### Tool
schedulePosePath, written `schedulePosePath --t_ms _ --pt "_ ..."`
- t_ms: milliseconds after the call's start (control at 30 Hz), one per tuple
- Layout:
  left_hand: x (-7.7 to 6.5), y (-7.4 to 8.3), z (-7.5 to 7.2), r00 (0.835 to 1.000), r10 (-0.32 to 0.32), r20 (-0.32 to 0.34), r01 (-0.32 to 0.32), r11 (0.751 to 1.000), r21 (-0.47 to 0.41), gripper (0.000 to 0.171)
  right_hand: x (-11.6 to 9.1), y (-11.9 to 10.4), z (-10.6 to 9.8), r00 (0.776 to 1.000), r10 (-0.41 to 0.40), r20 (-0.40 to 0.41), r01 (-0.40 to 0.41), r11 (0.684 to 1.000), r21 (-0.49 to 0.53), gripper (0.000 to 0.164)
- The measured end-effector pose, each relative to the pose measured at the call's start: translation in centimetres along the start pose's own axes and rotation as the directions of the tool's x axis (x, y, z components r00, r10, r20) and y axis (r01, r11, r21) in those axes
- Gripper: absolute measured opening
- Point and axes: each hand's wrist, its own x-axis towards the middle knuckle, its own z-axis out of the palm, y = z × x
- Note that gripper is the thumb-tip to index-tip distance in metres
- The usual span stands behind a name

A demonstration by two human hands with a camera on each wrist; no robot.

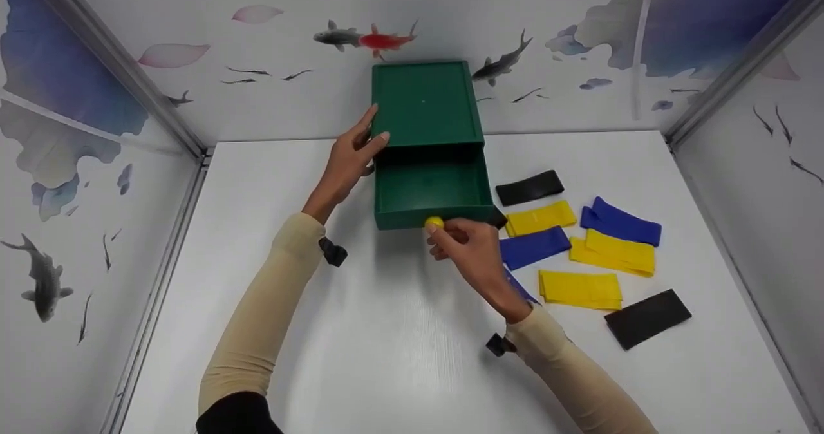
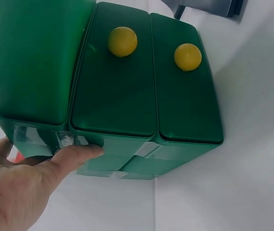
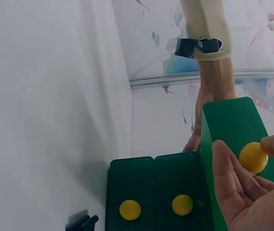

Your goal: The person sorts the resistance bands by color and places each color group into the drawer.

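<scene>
A green drawer cabinet [image 1: 425, 102] stands against the back wall, its top drawer [image 1: 431, 189] pulled out so that the green floor inside shows. My right hand [image 1: 473, 254] pinches the round yellow knob [image 3: 254, 158] on that drawer's front between thumb and fingers. Against the cabinet's left side, near its upper front edge, rests my left hand [image 1: 351, 160], fingers mostly extended. In the left wrist view its thumb [image 2: 81, 153] lies along the taped side. Two lower drawers, each with a yellow knob [image 2: 122, 42], are closed.
Right of the cabinet lie flat, folded strips: black [image 1: 530, 188], yellow [image 1: 579, 289] and blue [image 1: 535, 247], some overlapping. A black strip [image 1: 648, 319] lies nearest the front. Printed white walls [image 1: 270, 99] enclose the white table [image 1: 386, 357] at the back and sides.
</scene>
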Motion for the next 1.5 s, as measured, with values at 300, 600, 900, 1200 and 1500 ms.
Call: schedulePosePath --t_ms 300,600,900,1200,1500 --pt "-0.1 -0.1 -0.1 1.000 0.006 -0.005 -0.005 1.000 0.010 0.074 -0.3 1.0 -0.4 0.999 -0.024 0.021 0.023 1.000 0.015 0.026" --pt "0.0 -0.1 0.1 1.000 0.002 -0.002 -0.002 1.000 0.003 0.074 -1.2 4.8 -3.3 0.987 0.015 0.163 0.001 0.995 -0.095 0.016" --pt "0.1 -0.1 0.1 1.000 0.009 -0.010 -0.009 1.000 0.003 0.073 -0.6 9.6 -6.7 0.981 0.110 0.158 -0.062 0.957 -0.282 0.018" --pt "0.3 -0.3 0.1 1.000 0.016 -0.007 -0.016 1.000 0.014 0.074 1.8 11.2 -9.4 0.986 0.165 0.018 -0.151 0.938 -0.311 0.022" --pt "0.1 -0.2 0.1 1.000 0.023 -0.013 -0.023 1.000 0.001 0.073 4.6 11.5 -10.6 0.994 0.084 -0.064 -0.103 0.905 -0.412 0.021"
